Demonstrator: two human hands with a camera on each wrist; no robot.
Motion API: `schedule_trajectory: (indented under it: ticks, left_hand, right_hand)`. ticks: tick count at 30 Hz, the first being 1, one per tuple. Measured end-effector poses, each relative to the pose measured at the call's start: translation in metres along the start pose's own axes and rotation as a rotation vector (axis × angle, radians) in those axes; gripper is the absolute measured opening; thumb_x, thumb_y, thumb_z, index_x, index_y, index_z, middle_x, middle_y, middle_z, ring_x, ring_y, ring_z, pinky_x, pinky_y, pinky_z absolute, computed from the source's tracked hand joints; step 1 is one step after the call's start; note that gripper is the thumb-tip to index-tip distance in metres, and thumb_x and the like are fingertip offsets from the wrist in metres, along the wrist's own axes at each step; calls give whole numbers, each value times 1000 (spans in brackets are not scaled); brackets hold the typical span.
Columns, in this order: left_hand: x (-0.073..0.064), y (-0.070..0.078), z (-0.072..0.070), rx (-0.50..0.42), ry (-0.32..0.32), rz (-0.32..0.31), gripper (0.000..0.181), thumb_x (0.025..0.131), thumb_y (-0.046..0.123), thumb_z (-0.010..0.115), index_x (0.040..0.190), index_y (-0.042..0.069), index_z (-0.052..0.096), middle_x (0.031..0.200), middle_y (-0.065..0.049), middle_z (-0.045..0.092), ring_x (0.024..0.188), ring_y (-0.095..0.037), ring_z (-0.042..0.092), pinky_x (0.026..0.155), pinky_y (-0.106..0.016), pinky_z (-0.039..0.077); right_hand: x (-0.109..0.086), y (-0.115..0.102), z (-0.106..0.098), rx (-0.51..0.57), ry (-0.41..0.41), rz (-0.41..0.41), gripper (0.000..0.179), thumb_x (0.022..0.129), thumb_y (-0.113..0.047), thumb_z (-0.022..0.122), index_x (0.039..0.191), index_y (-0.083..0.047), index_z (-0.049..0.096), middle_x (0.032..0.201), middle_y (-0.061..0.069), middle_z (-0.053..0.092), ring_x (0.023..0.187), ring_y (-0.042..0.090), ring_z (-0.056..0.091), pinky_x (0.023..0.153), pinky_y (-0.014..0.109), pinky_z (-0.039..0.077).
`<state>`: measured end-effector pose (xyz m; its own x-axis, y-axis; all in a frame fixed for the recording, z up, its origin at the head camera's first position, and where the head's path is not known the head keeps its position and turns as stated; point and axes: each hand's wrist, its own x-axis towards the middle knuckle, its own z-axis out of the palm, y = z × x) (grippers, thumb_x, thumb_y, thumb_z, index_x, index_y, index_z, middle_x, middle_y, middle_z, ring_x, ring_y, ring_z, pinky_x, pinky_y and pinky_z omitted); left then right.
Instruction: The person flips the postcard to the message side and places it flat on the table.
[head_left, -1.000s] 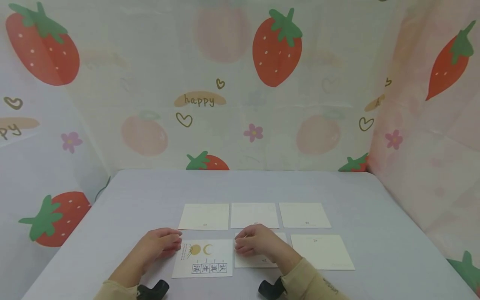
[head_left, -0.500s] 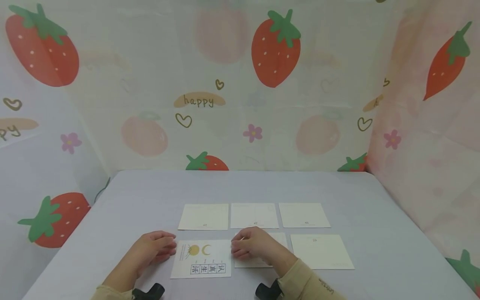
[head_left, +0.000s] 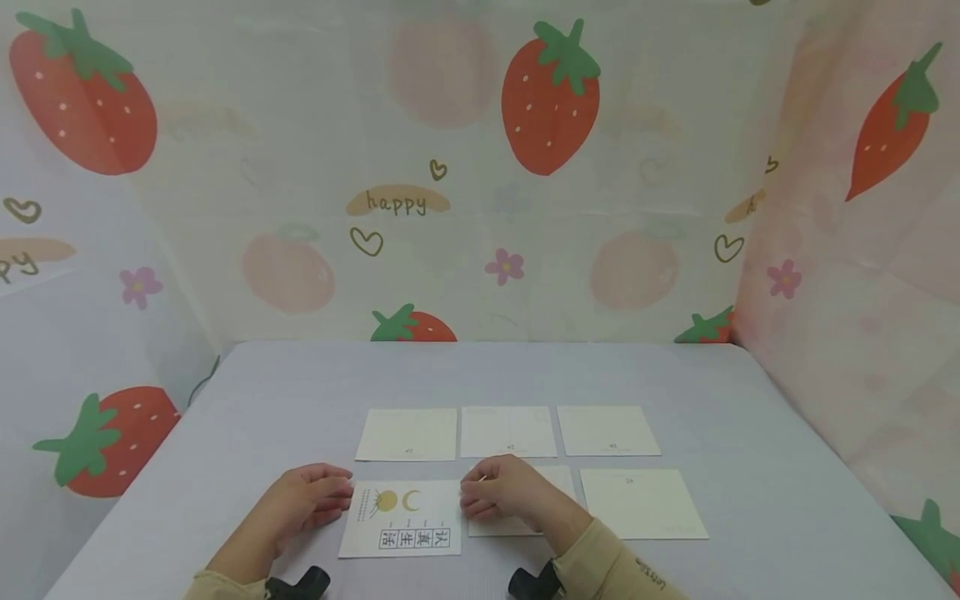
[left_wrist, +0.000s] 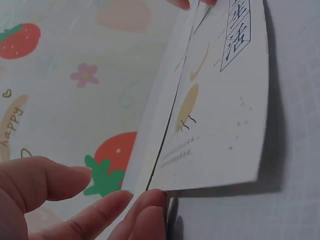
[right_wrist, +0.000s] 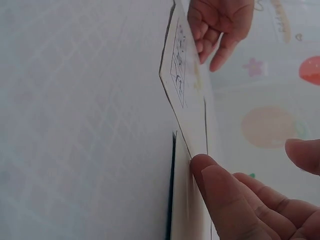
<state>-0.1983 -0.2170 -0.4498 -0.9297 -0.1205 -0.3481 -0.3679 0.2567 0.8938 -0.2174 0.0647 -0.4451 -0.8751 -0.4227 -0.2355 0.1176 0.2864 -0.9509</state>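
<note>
A printed postcard (head_left: 401, 518) with a yellow sun, a crescent moon and boxed characters lies face up on the table in the head view. My left hand (head_left: 306, 498) is at its left edge; in the left wrist view the fingertips touch or nearly touch the edge of the postcard (left_wrist: 225, 125), thumb held apart. At the opposite edge is my right hand (head_left: 517, 496), above a blank card (head_left: 555, 482) that it partly covers. The right wrist view has its fingertips against the side of the postcard (right_wrist: 190, 110), with the thumb away from them.
Behind are three pale cards in a row: a left card (head_left: 406, 434), a middle card (head_left: 508, 431) and a right card (head_left: 609, 430). Another pale card (head_left: 645, 503) lies at front right. Strawberry-printed curtains (head_left: 480, 200) surround the white table (head_left: 780, 500).
The postcard has slid slightly left and nearer to me. Both hands have shifted a little left, the right one staying at the postcard's edge.
</note>
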Motion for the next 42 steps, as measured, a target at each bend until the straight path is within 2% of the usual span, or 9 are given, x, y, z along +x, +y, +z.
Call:
schedule_trajectory:
  ticks: [8,15,23,28,33,42]
  left_hand:
    - [0,-3,1,-6,-1,97,30,80,8,57,108,-1,56,92,-9,61,75,-16,57,67,-30,49]
    - [-2,-4,2,24,4,82,31,77,8,60,107,0,57,86,-7,62,74,-15,56,66,-29,49]
    - [-3,-7,3,19,1,66,29,77,9,62,104,-1,59,93,-9,62,74,-15,57,66,-29,50]
    - [-4,-7,4,21,3,73,28,76,8,62,102,0,59,85,-8,62,70,-16,57,63,-30,50]
    - [-6,-7,3,7,1,79,29,76,7,61,103,0,57,81,-7,62,69,-17,57,62,-30,50]
    - [-7,-3,-1,-43,6,102,30,77,5,58,107,0,55,85,-8,61,74,-17,57,65,-31,50]
  right_hand:
    - [0,0,2,-21,12,8,17,81,-13,59,89,2,60,78,12,64,70,22,63,60,31,51]
    - [3,3,4,-24,22,17,16,81,-13,59,89,1,60,77,11,64,69,21,63,60,30,51]
    - [3,4,2,-21,11,18,18,81,-14,59,90,1,60,78,11,64,70,22,63,61,31,51]
    - [1,1,1,-21,7,13,17,80,-14,60,89,1,61,79,11,64,70,22,63,61,31,51]
    - [0,1,0,-28,15,14,17,80,-13,61,89,1,61,78,10,64,69,21,62,61,31,51]
    - [3,0,-1,-12,8,-9,20,78,-8,62,95,3,58,80,11,63,71,22,63,61,31,51]
